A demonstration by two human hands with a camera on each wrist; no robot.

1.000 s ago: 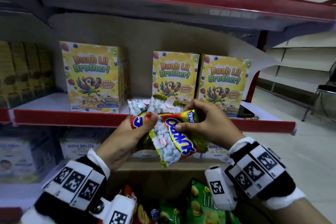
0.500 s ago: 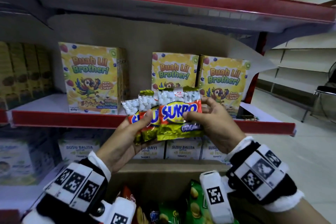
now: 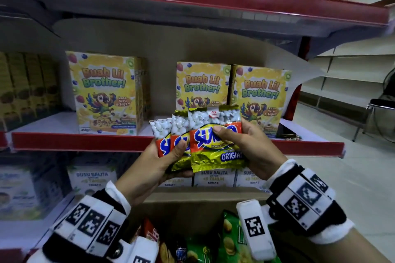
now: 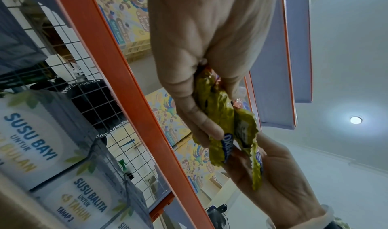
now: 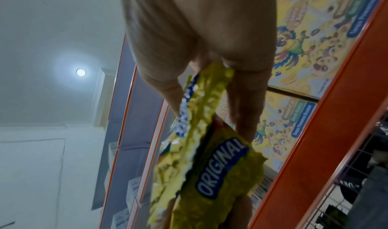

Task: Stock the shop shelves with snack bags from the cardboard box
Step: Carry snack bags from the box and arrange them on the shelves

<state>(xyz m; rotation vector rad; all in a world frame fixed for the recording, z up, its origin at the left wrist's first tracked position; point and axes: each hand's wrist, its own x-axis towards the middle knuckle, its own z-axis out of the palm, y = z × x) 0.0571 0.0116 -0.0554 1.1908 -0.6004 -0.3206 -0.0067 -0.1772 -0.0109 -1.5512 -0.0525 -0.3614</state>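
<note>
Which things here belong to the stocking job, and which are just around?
Job:
snack bags, held fanned by left hand and right hand
cardboard box
shelf

Around:
cereal boxes
milk boxes
chair

3 snack bags (image 3: 215, 141), 3 cereal boxes (image 3: 106, 94), 2 hands (image 3: 254, 147).

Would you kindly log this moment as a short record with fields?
held: three Sukro snack bags, fanned, upright
left hand: grips the two rear bags at their lower part
right hand: pinches the front bag, thumb across its logo
position: in front of the red shelf edge, not yet on it
behind: cereal boxes standing on the shelf
below: cardboard box with more snack bags
</note>
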